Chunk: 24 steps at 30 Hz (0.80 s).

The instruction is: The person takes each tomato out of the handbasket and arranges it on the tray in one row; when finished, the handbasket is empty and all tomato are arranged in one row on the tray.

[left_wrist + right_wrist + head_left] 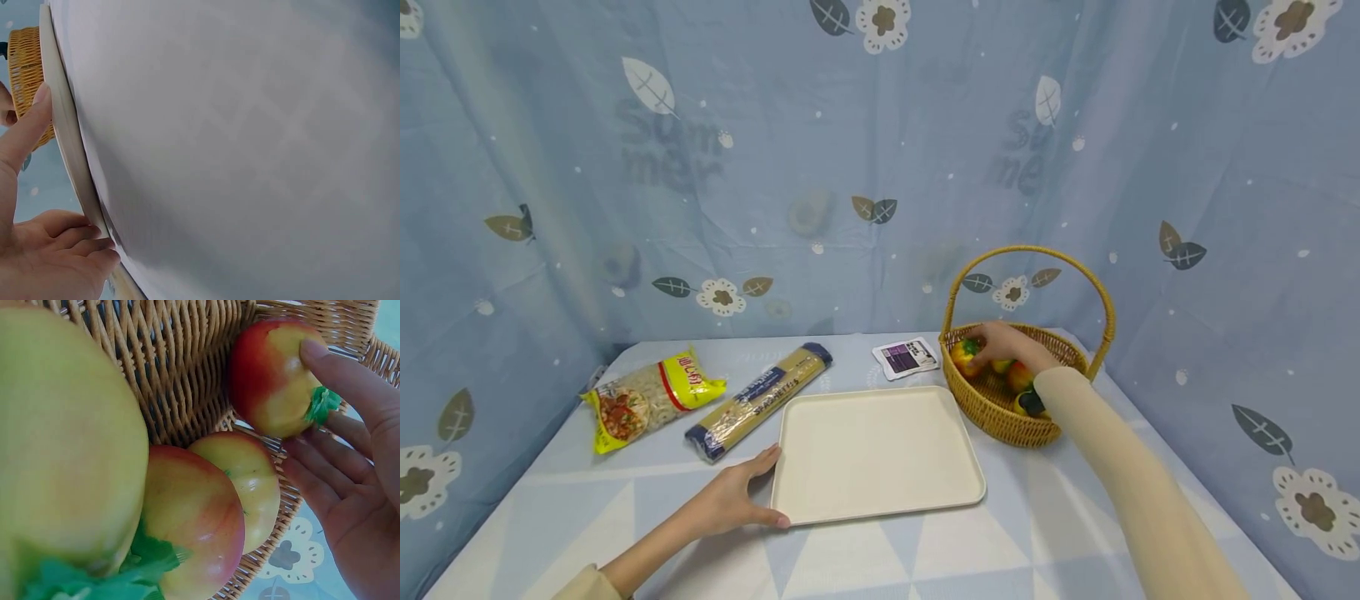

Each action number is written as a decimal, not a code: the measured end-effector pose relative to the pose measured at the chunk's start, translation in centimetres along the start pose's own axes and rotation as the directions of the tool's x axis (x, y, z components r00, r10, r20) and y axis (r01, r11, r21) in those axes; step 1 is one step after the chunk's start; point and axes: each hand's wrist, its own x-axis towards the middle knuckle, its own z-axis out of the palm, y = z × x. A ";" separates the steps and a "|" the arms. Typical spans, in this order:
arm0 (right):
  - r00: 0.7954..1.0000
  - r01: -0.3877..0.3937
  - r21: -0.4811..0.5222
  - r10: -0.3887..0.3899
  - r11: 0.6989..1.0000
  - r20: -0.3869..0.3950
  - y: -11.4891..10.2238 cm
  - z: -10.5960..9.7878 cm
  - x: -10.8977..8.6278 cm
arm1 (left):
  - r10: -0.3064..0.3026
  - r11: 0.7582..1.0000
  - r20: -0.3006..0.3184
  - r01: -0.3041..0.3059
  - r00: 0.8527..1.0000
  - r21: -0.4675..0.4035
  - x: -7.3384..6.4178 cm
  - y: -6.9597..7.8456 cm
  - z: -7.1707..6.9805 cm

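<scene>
My left hand (730,500) holds the near left corner of a cream rectangular tray (880,454), thumb at the front edge and fingers at the left side. In the left wrist view the fingertips meet the tray's rim (70,125). Inside the wicker basket (1000,421), my right hand (1006,343) grips a red-and-yellow fruit (265,381) with small green leaves. Its thumb lies on one side and its fingers on the other. Other similar fruits (194,519) lie beside it in the basket; my right hand and sleeve partly cover them in the head view.
A tall arched handle (1026,248) rises over the basket. Left of the tray lie a spaghetti pack (760,400) and a yellow-ended food bag (655,396). Behind the tray is a small purple-and-white packet (906,357). Blue patterned curtains (865,167) surround the table.
</scene>
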 end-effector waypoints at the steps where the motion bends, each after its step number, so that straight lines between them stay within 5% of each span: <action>1: 1.000 0.003 -0.006 -0.003 1.000 -0.006 0.0 0.0 0.0 | 0.003 1.000 0.000 -0.003 1.000 0.000 0.0 0.0 0.0; 24: 0.997 0.040 -0.016 -0.041 0.999 -0.059 -0.7 -1.3 -2.2 | 0.004 1.000 0.012 -0.004 1.000 0.005 -0.1 0.0 0.0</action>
